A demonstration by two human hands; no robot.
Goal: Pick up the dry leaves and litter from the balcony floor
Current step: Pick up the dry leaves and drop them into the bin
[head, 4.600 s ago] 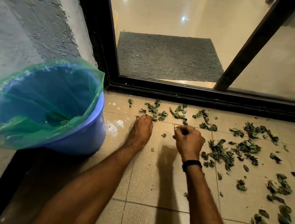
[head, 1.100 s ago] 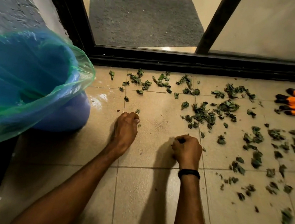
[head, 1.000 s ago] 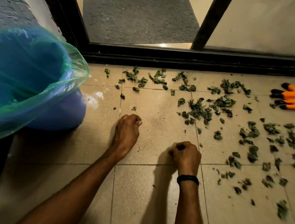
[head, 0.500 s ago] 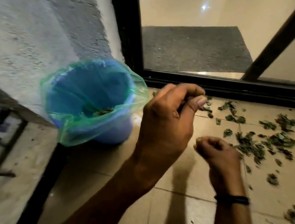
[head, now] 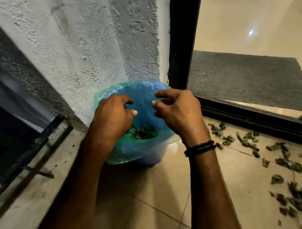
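We hold both hands above the mouth of the blue bin (head: 150, 160), which stands on the tiled balcony floor (head: 155, 199) in the corner where the rough plastered wall (head: 76, 36) meets the black door frame (head: 182, 33). A thin green liner bag (head: 122, 156) is folded over the bin's rim, and a small heap of dry leaves lies at its bottom (head: 142, 132). Our left hand (head: 113, 121) hangs over the near left side of the opening, its back toward us, fingers (head: 128, 100) curled downward with a gap to the thumb; the palm is hidden, so we cannot tell whether it holds anything. Our right hand (head: 178, 113), with a dark band (head: 199, 148) on the wrist, hovers over the right side of the rim, its fingers spread and loosely bent, gripping nothing that we can see. More leaves lie scattered on the tiles to the right (head: 247, 140), along the door track and nearer to us (head: 295, 198), well apart from the bin. Behind the glass lies a grey doormat (head: 244, 78).
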